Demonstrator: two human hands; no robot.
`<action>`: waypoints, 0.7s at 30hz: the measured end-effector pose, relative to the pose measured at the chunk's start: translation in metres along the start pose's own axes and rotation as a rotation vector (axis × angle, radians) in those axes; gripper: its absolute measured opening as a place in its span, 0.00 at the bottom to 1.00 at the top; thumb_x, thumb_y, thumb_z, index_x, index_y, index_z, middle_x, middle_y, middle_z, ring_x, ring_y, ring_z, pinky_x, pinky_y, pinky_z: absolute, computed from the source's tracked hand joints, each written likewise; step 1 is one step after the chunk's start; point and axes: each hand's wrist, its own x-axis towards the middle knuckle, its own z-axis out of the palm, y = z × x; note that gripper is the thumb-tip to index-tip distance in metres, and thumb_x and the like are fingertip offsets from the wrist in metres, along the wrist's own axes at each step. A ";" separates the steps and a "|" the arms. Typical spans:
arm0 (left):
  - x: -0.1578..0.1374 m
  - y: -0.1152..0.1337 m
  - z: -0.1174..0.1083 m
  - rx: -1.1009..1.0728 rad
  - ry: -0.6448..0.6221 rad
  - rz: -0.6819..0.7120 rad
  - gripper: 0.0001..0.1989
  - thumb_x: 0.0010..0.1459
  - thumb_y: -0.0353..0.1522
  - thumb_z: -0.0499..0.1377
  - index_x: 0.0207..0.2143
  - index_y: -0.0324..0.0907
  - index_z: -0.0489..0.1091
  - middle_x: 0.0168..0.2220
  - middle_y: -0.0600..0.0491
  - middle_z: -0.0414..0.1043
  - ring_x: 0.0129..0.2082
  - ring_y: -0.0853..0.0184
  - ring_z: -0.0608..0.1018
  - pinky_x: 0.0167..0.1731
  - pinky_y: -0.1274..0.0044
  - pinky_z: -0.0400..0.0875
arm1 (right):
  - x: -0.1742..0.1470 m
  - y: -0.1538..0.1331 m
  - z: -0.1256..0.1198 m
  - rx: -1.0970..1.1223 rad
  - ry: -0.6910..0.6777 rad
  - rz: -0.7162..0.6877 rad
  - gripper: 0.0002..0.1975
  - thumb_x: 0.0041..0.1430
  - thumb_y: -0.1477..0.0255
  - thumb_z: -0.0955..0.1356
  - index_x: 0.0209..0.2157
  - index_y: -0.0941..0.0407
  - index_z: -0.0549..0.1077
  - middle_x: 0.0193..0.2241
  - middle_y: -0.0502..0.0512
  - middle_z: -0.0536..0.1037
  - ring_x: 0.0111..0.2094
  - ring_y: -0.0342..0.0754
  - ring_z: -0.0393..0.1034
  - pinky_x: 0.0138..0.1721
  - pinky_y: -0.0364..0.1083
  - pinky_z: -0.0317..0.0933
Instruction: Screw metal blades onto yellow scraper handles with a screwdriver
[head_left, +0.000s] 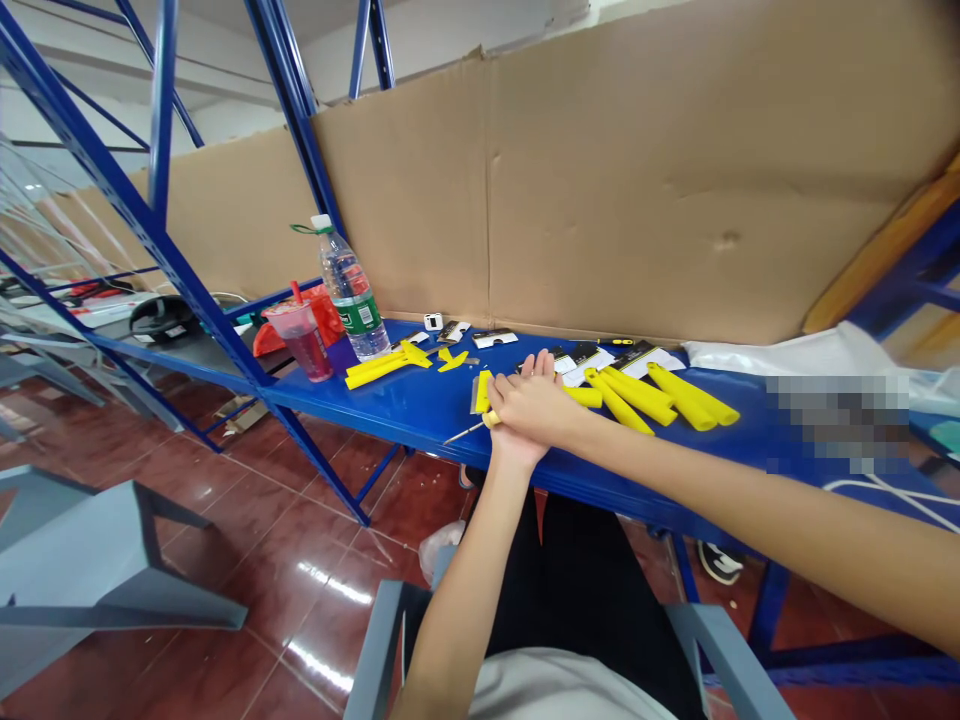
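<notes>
My two hands are together over the front edge of the blue shelf table. My right hand (529,402) lies on top, its fingers curled around a screwdriver (491,419) with a yellow handle. The thin metal shaft sticks out to the left. Beneath it is my left hand (541,364), palm up with its fingers stretched out; its palm is mostly hidden. A yellow scraper (482,390) with a clear piece along its side lies just beyond my hands. Several yellow handle tubes (636,394) rest to the right of them.
Black and white cards (585,362) lie behind the tubes. Left on the table (420,415) are yellow parts (382,367), a large water bottle (354,295) and a red drink cup (304,340). Cardboard (600,180) walls the back; white plastic (795,355) sits right.
</notes>
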 end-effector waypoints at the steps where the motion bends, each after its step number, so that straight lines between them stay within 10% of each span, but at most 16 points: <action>1: -0.001 0.001 0.001 -0.054 -0.013 -0.010 0.16 0.76 0.34 0.53 0.48 0.40 0.81 0.56 0.33 0.81 0.65 0.50 0.76 0.63 0.58 0.71 | 0.000 -0.002 0.000 -0.156 -0.046 -0.019 0.31 0.77 0.61 0.49 0.70 0.44 0.71 0.74 0.51 0.69 0.74 0.47 0.64 0.77 0.61 0.53; 11: 0.003 0.019 -0.011 -0.777 0.091 -0.456 0.16 0.74 0.26 0.49 0.42 0.40 0.77 0.41 0.45 0.79 0.39 0.64 0.83 0.42 0.74 0.80 | 0.061 -0.107 0.016 -1.522 -0.971 -0.175 0.14 0.56 0.82 0.74 0.45 0.58 0.85 0.47 0.66 0.88 0.52 0.66 0.82 0.59 0.61 0.70; 15: 0.000 0.024 -0.018 -0.817 0.101 -0.502 0.12 0.74 0.25 0.51 0.36 0.39 0.70 0.33 0.50 0.71 0.28 0.71 0.76 0.32 0.80 0.77 | 0.062 -0.137 0.021 -1.368 -0.624 -0.026 0.10 0.67 0.66 0.73 0.37 0.59 0.84 0.33 0.61 0.88 0.32 0.55 0.84 0.35 0.50 0.77; 21: 0.005 0.033 -0.029 -0.428 -0.208 -0.449 0.17 0.75 0.34 0.57 0.29 0.42 0.63 0.20 0.65 0.42 0.14 0.77 0.47 0.12 0.84 0.45 | 0.039 -0.146 -0.021 -0.857 -0.285 0.292 0.16 0.57 0.61 0.81 0.37 0.58 0.80 0.44 0.67 0.89 0.32 0.52 0.85 0.25 0.46 0.79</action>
